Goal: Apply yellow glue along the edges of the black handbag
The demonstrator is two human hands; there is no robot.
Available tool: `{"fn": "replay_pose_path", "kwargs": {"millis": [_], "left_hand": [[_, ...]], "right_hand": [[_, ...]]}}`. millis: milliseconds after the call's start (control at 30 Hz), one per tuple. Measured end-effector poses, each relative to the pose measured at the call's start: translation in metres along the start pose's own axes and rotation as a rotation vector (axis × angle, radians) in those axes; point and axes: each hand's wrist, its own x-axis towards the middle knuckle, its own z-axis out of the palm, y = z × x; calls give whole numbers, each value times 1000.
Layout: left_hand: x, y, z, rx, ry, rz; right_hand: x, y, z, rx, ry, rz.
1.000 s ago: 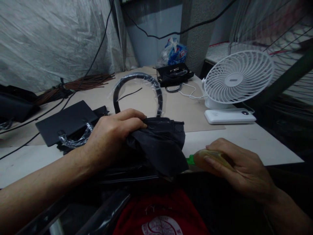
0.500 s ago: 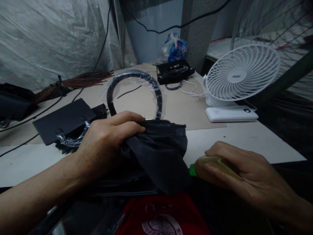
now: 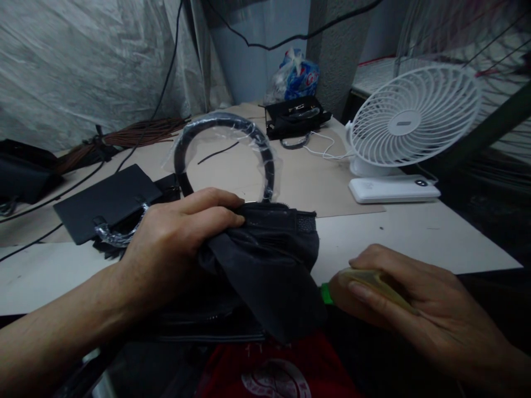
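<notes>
My left hand [image 3: 174, 243] grips the black lining fabric [image 3: 265, 271] of a black bag at the near table edge, thumb and fingers pinched on its folded rim. The bag's looped black handle [image 3: 224, 149], wrapped in clear plastic, stands up behind that hand. My right hand [image 3: 410, 309] is closed around a yellowish bottle with a green tip [image 3: 365, 282], the tip pointing left at the fabric and almost touching it.
A white desk fan [image 3: 415, 119] stands on a white power bank [image 3: 394, 189] at the right. A flat black panel [image 3: 108, 202] lies at the left, a bundle of brown strips [image 3: 124, 138] behind it. A small black bag [image 3: 296, 116] and a plastic sack sit at the back.
The bag and its handle have risen slightly and shifted left with my left hand. My right hand with the bottle has dropped a little toward me.
</notes>
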Motion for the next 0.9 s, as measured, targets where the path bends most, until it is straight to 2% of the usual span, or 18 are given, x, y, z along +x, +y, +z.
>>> {"fn": "replay_pose_path", "kwargs": {"millis": [133,267,400,533,633,767,833,900], "left_hand": [[-1,2,-1,4,-1,3],[-2,2,0,6,3,11],[-2,2,0,0,9,7],[-2,3,-1,-6,-5,-2],[-2,4,-1,-3,-8,2],[-3,3,1,-1,2,31],[-3,3,1,-9,2,30],[-1,3,-2,-40,-9,23]], "right_hand": [[1,-4,1,-40,54,-9],[2,-6,0,-11,-13,-8],[2,-4,1,-33,67,-13],[2,-1,2,0,-5,-6],[2,0,1,-26,80,-11],[2,3,2,11,-14,-1],[2,5,5,-13,24,-10],[-1,7,8,-60,135,-3]]}}
